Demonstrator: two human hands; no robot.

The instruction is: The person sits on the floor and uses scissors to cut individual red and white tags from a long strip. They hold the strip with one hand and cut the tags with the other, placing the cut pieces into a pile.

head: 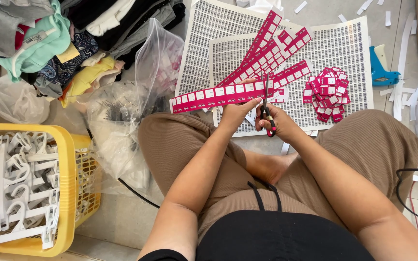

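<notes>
My left hand [234, 114] pinches the right end of a long magenta strip of small label tags [214, 95], held flat above my knees. My right hand [277, 122] grips a pair of scissors [266, 104] with red and black handles, blades pointing up across the strip's end. More magenta tag strips [267, 50] fan out behind on white printed sheets [335, 53]. A heap of cut magenta tags [327, 92] lies on the sheet to the right of the scissors.
A yellow plastic basket [66, 188] of white hangers stands at the left. Folded clothes [49, 43] are stacked at the top left, with clear plastic bags [122, 121] beside them. A blue tagging gun [379, 67] and white paper offcuts lie at the right. Black cables [412, 174] cross the floor.
</notes>
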